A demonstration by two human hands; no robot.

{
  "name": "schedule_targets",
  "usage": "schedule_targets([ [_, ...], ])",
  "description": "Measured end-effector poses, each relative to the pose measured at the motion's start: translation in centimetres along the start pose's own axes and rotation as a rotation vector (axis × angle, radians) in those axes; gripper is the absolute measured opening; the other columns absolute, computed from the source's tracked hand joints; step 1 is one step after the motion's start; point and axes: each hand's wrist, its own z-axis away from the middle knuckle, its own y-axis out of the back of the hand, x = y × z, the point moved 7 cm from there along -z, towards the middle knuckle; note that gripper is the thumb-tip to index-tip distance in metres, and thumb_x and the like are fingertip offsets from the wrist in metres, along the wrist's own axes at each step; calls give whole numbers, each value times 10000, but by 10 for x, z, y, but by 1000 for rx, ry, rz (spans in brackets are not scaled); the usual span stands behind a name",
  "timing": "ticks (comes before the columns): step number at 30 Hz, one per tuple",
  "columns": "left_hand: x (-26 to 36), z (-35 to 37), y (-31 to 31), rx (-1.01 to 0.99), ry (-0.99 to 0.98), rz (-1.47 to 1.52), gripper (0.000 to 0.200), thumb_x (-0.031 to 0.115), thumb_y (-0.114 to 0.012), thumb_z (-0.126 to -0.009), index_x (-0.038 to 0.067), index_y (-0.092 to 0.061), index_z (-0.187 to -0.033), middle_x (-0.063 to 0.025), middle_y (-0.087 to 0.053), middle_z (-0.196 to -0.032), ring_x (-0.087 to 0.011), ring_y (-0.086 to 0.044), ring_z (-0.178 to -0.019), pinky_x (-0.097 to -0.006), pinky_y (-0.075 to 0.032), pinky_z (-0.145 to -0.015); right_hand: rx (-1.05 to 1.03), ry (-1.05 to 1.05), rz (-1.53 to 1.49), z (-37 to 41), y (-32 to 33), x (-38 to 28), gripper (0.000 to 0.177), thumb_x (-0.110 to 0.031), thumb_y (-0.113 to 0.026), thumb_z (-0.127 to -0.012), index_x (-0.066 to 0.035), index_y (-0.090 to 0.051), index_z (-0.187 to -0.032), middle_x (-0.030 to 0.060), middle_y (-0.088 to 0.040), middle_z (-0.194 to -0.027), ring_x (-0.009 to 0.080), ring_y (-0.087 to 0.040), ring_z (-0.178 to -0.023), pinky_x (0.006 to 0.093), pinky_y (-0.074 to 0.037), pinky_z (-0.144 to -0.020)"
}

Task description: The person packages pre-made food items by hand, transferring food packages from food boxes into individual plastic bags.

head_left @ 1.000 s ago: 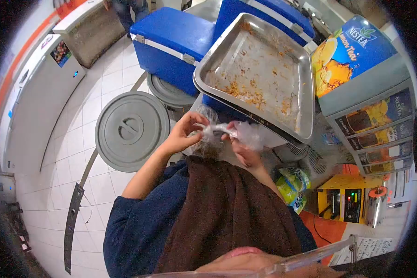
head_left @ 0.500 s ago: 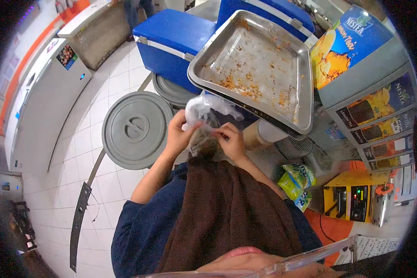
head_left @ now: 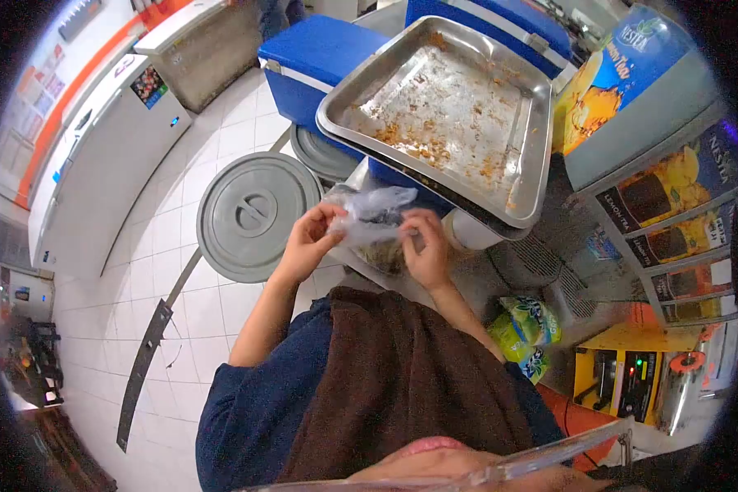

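Observation:
A clear plastic bag [head_left: 371, 215] is stretched between my two hands, in front of my chest. My left hand [head_left: 310, 240] pinches its left side between thumb and fingers. On the other side, my right hand [head_left: 424, 244] has its fingers curled on the bag's edge. Below the plastic, something greenish-brown [head_left: 383, 256] shows, partly covered; I cannot make out what it is. Just beyond the bag lies a large metal tray [head_left: 467, 107] with orange-brown crumbs and grease, resting on a dark tray edge.
Grey round lids [head_left: 254, 215] stand at the left, beside a blue cooler box [head_left: 316, 61]. To the right are a Nestea dispenser [head_left: 623, 107], green packets [head_left: 526, 328] and a yellow machine [head_left: 615, 373]. A white freezer [head_left: 115, 156] stands across the tiled floor [head_left: 160, 271].
My hands have moved slightly apart and the bag is spread wider between them. The view has shifted a little, so the lids and cooler appear further right.

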Motion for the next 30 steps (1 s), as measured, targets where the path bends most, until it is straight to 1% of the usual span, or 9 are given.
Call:
schedule_targets([
  [1,-2,4,-4,4,3,-9,282,54,-595,-772,33,-458,-1017,-1,-468,-820,-73,-472,-803,-175,-374,-680,1,-2,-10,-1,-1,-11,144,6,-610,-702,-18,-562,-835,99,-535,-863,222,-558,-806,296,-433,-714],
  [3,4,13,-11,22,-104,131,360,22,-616,-744,17,-458,-1068,-20,-481,-888,-82,-472,-847,-186,-393,-681,-345,-114,-205,4,-30,-23,200,-9,-617,-668,-22,-570,-861,100,-547,-870,264,-552,-818,322,-415,-744],
  [6,8,29,-9,189,62,-91,401,4,-639,-718,7,-474,-1084,-16,-510,-892,-91,-481,-851,-210,-405,-708,-415,135,-202,21,-42,-33,238,-13,-620,-650,-33,-596,-886,87,-543,-817,227,-546,-762,303,-422,-682],
  [11,-26,56,16,75,268,-327,378,-4,-641,-710,27,-509,-1063,-16,-546,-866,-90,-491,-838,-226,-414,-722,-425,17,-369,40,-39,-21,247,-35,-650,-647,-52,-632,-892,68,-517,-750,182,-515,-687,285,-418,-605],
  [16,-32,88,48,386,-83,75,376,-60,-561,-719,35,-477,-1073,-27,-541,-946,-115,-504,-870,-246,-412,-741,-405,23,-471,42,-37,-23,252,-87,-690,-661,-81,-643,-909,52,-499,-728,160,-498,-673,269,-405,-586],
  [20,-12,106,63,681,-136,288,358,-56,-556,-720,41,-476,-1055,-43,-546,-926,-154,-518,-849,-266,-421,-725,-445,32,-436,44,-42,-34,245,-132,-700,-676,-87,-645,-910,28,-472,-697,147,-460,-641,258,-388,-586],
  [23,1,107,82,413,-166,63,267,-24,-586,-716,29,-522,-970,-55,-555,-882,-167,-519,-852,-266,-417,-726,-410,-85,-491,42,-45,-25,213,-130,-694,-676,-82,-640,-877,31,-471,-734,155,-462,-677,264,-386,-625],
  [24,8,108,86,158,-230,69,97,-2,-610,-712,39,-555,-781,-57,-561,-848,-163,-520,-842,-273,-408,-735,-383,-195,-580,42,-44,-15,182,-113,-681,-679,-78,-634,-851,51,-483,-786,172,-478,-719,274,-389,-658],
  [30,78,115,63,136,-272,-115,184,-10,-653,-671,47,-496,-595,-86,-577,-902,-192,-544,-854,-302,-419,-728,-58,-84,-416,18,-12,-27,189,-123,-679,-674,-52,-594,-827,76,-484,-967,195,-439,-912,290,-349,-812],
])
